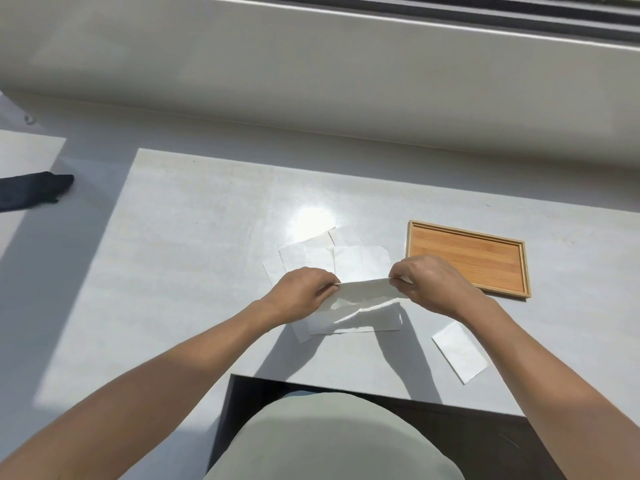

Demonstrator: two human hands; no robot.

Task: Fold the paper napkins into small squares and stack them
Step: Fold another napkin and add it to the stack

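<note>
A white paper napkin (363, 292) is stretched between both hands just above the table, its near part draping down onto the surface. My left hand (304, 292) pinches its left top corner and my right hand (426, 278) pinches the right top corner. Several more flat white napkins (332, 254) lie overlapping right behind the hands. One folded napkin (459, 351) lies alone near the front edge, under my right forearm.
A shallow wooden tray (467, 258) sits to the right of my right hand, with nothing in it. The white table (194, 254) has its front edge close to my body. A dark cloth (31, 192) lies on a separate surface at far left.
</note>
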